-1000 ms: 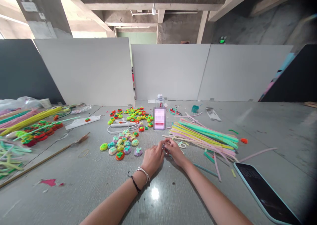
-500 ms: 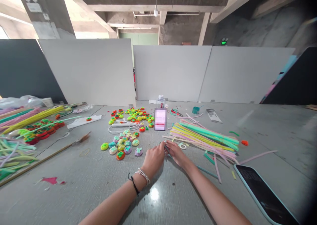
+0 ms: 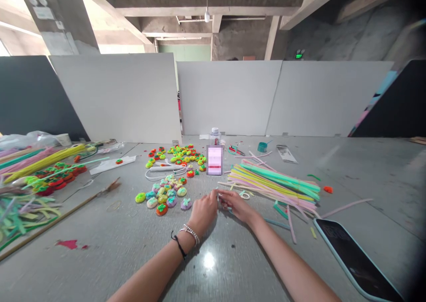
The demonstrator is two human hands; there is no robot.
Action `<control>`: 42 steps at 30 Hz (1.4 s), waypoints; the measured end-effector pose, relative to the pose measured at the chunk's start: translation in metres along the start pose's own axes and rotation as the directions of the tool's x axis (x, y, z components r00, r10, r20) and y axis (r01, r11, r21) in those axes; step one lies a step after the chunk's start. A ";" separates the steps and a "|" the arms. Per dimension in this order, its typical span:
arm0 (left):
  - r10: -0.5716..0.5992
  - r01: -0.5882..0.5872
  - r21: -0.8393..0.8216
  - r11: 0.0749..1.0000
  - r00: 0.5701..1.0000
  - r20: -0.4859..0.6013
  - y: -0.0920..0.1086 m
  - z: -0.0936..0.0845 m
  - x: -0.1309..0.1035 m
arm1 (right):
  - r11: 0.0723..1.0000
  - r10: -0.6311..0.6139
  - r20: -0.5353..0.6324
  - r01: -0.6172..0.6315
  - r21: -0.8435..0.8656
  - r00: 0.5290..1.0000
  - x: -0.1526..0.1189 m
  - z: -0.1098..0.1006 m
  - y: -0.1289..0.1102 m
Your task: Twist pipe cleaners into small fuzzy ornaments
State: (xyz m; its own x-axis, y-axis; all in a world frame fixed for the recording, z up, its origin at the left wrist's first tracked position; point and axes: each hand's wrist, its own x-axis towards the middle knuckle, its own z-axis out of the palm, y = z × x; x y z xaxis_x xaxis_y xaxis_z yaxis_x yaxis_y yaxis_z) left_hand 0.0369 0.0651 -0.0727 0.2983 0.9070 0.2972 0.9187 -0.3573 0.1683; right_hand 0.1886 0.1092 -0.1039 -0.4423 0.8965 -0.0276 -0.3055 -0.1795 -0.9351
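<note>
My left hand (image 3: pixel 205 209) and my right hand (image 3: pixel 237 205) meet fingertip to fingertip at the middle of the grey table. Both are closed around something small, mostly hidden by the fingers. A bluish strip (image 3: pixel 230 210) shows just below the right fingers. Left of my hands lies a group of small pastel flower-like pieces (image 3: pixel 162 198), with an orange and green one (image 3: pixel 162 209) nearest me. To the right is a bundle of pink, yellow and green fuzzy stems (image 3: pixel 273 183). A small white ring-shaped piece (image 3: pixel 244 195) rests just beyond my right hand.
A phone (image 3: pixel 354 253) lies at the right front. Beyond my hands stand a blurred upright screen (image 3: pixel 214 160) and a bottle (image 3: pixel 214 135). Red-handled pliers (image 3: pixel 237 150) and a teal tape roll (image 3: pixel 262 147) lie farther back. A long wooden stick (image 3: pixel 63 217) crosses the left side.
Both hands have shifted slightly left and the fingers have changed their hold. At the far left, the green and pale stems have spread over part of the stick.
</note>
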 end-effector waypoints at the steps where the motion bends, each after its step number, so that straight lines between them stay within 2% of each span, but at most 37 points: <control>1: 0.002 -0.002 -0.020 1.000 1.000 -0.005 0.000 0.000 0.000 | 1.000 -0.002 0.011 0.002 -0.002 1.000 0.000 0.000 0.000; 9: 0.022 -0.032 -0.276 0.961 0.999 -0.040 -0.011 0.005 0.000 | 0.997 -0.034 0.074 0.039 -0.074 0.997 -0.004 0.003 -0.005; 15: 0.015 -0.033 -0.310 0.950 0.998 -0.058 -0.012 0.009 0.001 | 0.994 -0.054 0.058 0.059 -0.088 0.997 -0.001 0.001 -0.001; 20: -0.030 0.018 -0.282 0.959 0.999 -0.040 -0.008 0.009 0.001 | 0.998 -0.025 0.055 0.028 -0.055 0.998 -0.002 0.001 -0.002; 24: -0.014 0.004 -0.252 0.968 0.999 -0.040 -0.006 0.007 0.000 | 0.999 -0.012 0.057 0.010 0.031 0.998 -0.003 0.000 -0.003; 28: 0.005 -0.005 -0.094 0.996 1.000 -0.006 -0.007 -0.001 0.002 | 0.998 -0.029 0.059 0.026 0.054 0.998 -0.002 0.000 -0.004; 31: 0.036 -0.032 0.051 0.998 0.996 -0.077 -0.009 -0.006 0.005 | 0.998 -0.059 0.021 0.059 0.020 0.998 -0.001 0.003 -0.003; 33: 0.073 -0.065 0.071 0.995 0.990 -0.121 -0.012 -0.004 0.005 | 0.996 -0.095 -0.019 0.095 0.001 0.995 0.000 0.006 -0.002; 37: 0.046 -0.054 -0.129 0.990 0.997 -0.064 -0.017 0.008 0.002 | 0.987 -0.158 -0.061 0.155 -0.047 0.986 0.003 0.010 0.003; 42: -0.001 -0.005 -0.400 0.917 1.000 -0.016 -0.018 0.015 0.001 | 0.981 -0.175 -0.060 0.169 -0.097 0.983 0.006 0.008 0.007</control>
State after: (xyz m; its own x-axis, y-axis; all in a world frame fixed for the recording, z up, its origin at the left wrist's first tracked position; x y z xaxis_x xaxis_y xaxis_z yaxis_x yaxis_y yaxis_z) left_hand 0.0245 0.0761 -0.0898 0.2929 0.9037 0.3123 0.7372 -0.4214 0.5282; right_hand 0.1770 0.1100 -0.1077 -0.3302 0.9368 0.1154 -0.2928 0.0146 -0.9561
